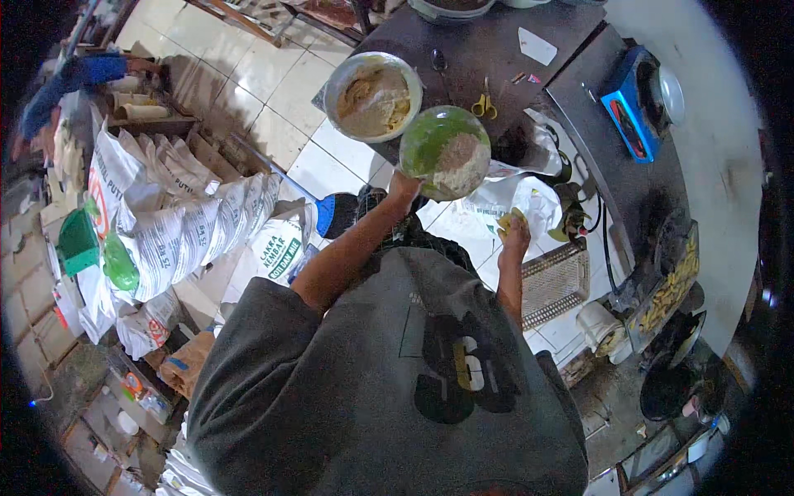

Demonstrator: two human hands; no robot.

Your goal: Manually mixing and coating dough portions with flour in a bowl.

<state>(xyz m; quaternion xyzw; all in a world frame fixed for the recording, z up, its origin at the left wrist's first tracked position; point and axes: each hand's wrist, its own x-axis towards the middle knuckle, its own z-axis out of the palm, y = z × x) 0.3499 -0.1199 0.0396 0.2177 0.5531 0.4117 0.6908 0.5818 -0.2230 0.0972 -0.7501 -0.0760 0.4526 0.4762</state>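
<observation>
My left hand [404, 192] grips the near rim of a green bowl [426, 136], its fingers partly hidden by it. Pale flour or a similar powder, brownish in part, lies along one side inside. Just beyond stands a larger white basin [332, 89] with beige powder and yellowish lumps, at the table's corner. Lower and to the right, my right hand [516, 238] is closed around a small yellowish piece [506, 221], too small to name surely. A white plastic bag [533, 202] is right beside that hand.
On the dark table [496, 50] lie yellow-handled scissors [485, 104] and a spoon [439, 60]. A blue gas stove [633, 107] stands farther right. A beige plastic basket [556, 285] and a tray of yellow pieces [668, 289] are at right; stacked white sacks [194, 236] fill the left.
</observation>
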